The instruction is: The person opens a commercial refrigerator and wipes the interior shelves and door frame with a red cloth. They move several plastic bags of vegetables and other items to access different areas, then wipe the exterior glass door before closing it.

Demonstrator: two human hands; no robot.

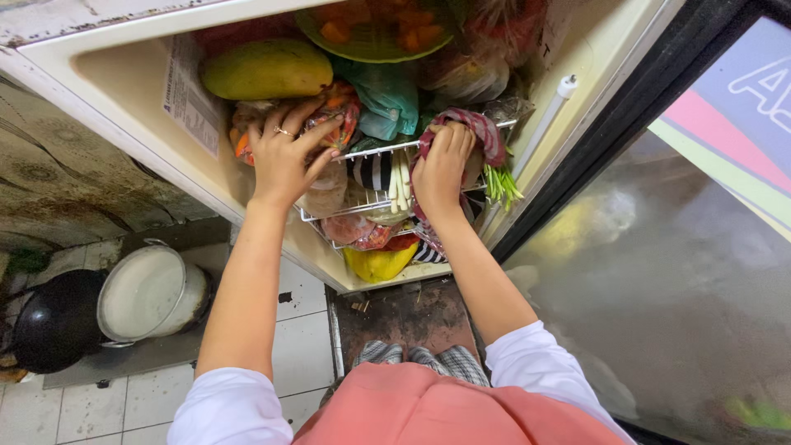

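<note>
Left hand (284,156), ring on one finger, lay spread and palm-down, fingers curled over a clear plastic bag of red and orange produce (338,115) on the white wire fridge shelf (375,151). Touching, pressing lightly, not closed round it. Right hand (441,165) was clenched on a red-and-white checked cloth bundle (486,136) at the same shelf's front edge, just right of the left hand. Between the two hands: a black-and-white striped bag (372,171) and pale white stalks (401,183) hanging through the wire. Bunch of green stems (501,185) stuck out right of the cloth bundle.

Open cream-coloured fridge compartment (124,74) was packed full. Above the left hand: a large green-yellow mango (268,70), touching the produce bag. Next to it a crumpled teal plastic bag (387,99). Top centre: a green plastic bowl (371,51) holding orange chunks. Red-tinted bags at top right, contents unclear.

Under the wire shelf: pinkish wrapped packs (354,231), and below them a yellow rounded fruit (381,262) at the compartment's lower lip.

Outside the fridge, on the tiled floor to the left: a white enamel pot with lid (148,292), beside a black wok (58,321). Well apart from both hands.
</note>
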